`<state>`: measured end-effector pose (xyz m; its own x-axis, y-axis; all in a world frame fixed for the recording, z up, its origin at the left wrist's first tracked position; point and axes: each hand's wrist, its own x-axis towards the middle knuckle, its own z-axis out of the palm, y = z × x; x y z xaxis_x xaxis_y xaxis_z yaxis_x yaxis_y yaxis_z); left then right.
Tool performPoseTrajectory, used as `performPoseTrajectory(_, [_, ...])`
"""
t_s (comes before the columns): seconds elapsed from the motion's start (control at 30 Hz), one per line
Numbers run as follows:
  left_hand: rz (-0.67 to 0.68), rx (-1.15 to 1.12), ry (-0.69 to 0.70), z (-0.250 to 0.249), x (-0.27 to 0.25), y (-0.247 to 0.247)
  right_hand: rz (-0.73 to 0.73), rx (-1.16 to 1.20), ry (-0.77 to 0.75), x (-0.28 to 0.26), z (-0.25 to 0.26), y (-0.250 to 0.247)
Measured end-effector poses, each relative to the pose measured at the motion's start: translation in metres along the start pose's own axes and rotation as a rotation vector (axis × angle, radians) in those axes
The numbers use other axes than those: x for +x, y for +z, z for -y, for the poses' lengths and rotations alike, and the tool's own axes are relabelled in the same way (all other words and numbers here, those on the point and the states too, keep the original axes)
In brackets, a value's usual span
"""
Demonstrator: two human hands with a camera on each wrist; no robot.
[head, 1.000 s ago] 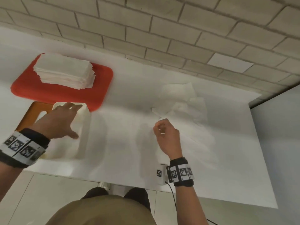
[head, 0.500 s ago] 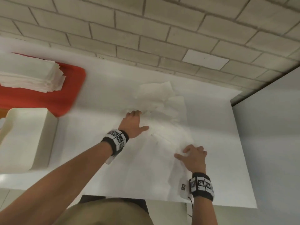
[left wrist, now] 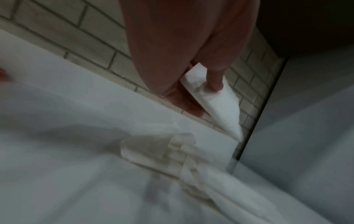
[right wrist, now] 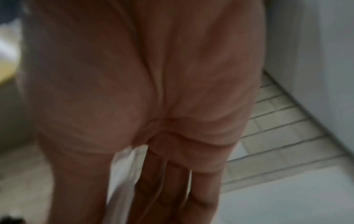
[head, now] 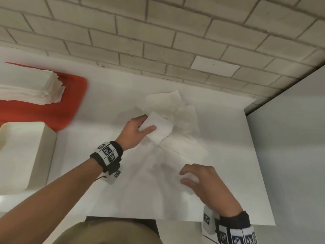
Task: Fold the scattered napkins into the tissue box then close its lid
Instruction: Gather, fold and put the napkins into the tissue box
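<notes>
My left hand [head: 148, 123] pinches one edge of a white napkin [head: 159, 132] and holds it lifted over the table's middle. The left wrist view shows my thumb and fingers closed on that napkin [left wrist: 220, 106]. The napkin's near end runs toward my right hand [head: 183, 176], whose curled fingers pinch a white napkin corner [right wrist: 122, 174] close to the table's front edge. Several loose napkins [head: 172, 106] lie crumpled just beyond my left hand. At the far left stands the cream tissue box [head: 26, 152], its lid out of sight.
A red tray [head: 58, 111] at the back left carries a tall stack of white napkins [head: 29, 90]. A brick wall [head: 158, 41] runs behind the white table [head: 105, 182]. A grey panel [head: 290, 138] bounds the table's right side.
My left hand left the tissue box, crossed to the scattered napkins and has lifted one. My right hand moved toward the table's front right and now pinches a napkin corner.
</notes>
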<state>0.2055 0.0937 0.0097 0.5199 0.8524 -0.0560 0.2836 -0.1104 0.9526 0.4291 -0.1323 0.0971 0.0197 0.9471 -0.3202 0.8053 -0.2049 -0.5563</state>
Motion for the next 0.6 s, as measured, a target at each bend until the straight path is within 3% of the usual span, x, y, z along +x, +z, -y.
performPoseTrajectory(0.1, [0.093,-0.052,0.048,-0.014,-0.018,-0.015,0.149,0.092,-0.154,0.013,0.057,-0.010])
performPoseTrajectory(0.13, [0.123,-0.089,0.051,-0.019,-0.026,-0.020,0.085,0.082,-0.192,0.022,0.071,-0.011])
performPoseTrajectory(0.2, [0.158,-0.158,0.067,-0.030,-0.042,-0.031,-0.178,-0.010,-0.264,0.046,0.090,-0.008])
performPoseTrajectory(0.27, [0.161,-0.205,0.069,-0.040,-0.059,-0.045,-0.351,-0.016,-0.251,0.070,0.106,-0.004])
performPoseTrajectory(0.47, [0.032,-0.217,0.072,-0.043,-0.107,-0.103,-0.604,0.193,-0.289,0.100,0.162,0.021])
performPoseTrajectory(0.6, [-0.060,-0.145,0.104,-0.029,-0.135,-0.144,-0.637,0.234,-0.356,0.103,0.201,0.053])
